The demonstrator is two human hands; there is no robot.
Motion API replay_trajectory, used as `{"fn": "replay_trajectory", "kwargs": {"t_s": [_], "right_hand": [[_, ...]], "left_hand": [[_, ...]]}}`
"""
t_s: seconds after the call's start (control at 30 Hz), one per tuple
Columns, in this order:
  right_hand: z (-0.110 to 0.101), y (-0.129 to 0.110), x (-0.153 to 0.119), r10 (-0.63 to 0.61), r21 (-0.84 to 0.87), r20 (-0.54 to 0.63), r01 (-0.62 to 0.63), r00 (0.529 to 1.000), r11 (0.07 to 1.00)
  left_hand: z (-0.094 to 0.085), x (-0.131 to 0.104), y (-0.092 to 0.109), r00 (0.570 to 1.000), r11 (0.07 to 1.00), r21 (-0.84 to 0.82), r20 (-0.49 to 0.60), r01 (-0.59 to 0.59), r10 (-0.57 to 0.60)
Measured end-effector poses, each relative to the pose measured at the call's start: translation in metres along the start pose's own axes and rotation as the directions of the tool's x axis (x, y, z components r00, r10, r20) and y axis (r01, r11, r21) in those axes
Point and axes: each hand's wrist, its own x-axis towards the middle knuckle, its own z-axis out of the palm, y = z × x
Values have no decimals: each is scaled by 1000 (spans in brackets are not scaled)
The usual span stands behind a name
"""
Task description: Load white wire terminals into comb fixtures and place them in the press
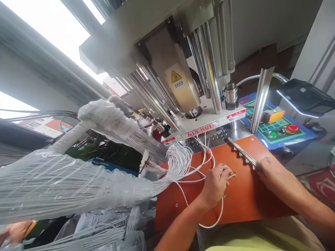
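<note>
My left hand [215, 184] is closed in a pinch over the orange board [251, 205]. Thin white cables [209, 177] run into it, and small brass-coloured terminals [233, 173] stick out beyond its fingertips. One cable loops down below the hand onto the board. My right hand [272, 170] is wrapped round the near end of a narrow metal bar [242, 152] that has several small pale pieces along its side. The bar's far end points toward the press plate, and its near end is hidden under my fingers.
A press with steel columns and a plate marked MIN-HUI [200, 129] stands behind the board. Plastic-wrapped cable bundles [78, 184] fill the left side. At right are a control panel with a red emergency button [292, 129], an aluminium post [262, 101] and a lamp [306, 96].
</note>
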Motion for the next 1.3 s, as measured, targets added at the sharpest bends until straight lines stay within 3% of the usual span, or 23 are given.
{"fn": "replay_trajectory", "kwargs": {"t_s": [0.1,0.2,0.33,0.47,0.57,0.73,1.0,1.13,1.3], "right_hand": [[8,-2,-8,107,12,47,-107,993,994],[17,-7,-24,199,193,162,-229,966,954],[30,-19,-39,140,483,244,-245,960,841],[41,-31,-42,124,582,311,-292,942,759],[42,-39,-43,63,640,314,-260,947,723],[35,-46,-43,-42,713,373,-257,927,653],[21,-56,-39,3,717,327,-250,945,651],[25,-55,-40,1,692,328,-241,945,680],[34,-55,-44,22,598,334,-230,942,768]], "left_hand": [[5,-6,-2,997,992,-115,63,44,-37],[6,-15,-6,997,992,-113,70,52,-44],[1,-25,-14,981,988,-5,115,-154,154],[-2,-31,-21,934,939,78,152,-336,322],[1,-31,-24,914,908,113,92,-404,396],[5,-28,-26,894,873,196,108,-447,434],[2,-32,-30,878,838,263,145,-478,456],[4,-33,-33,876,834,269,138,-483,463],[7,-32,-36,915,870,282,108,-404,390]]}}
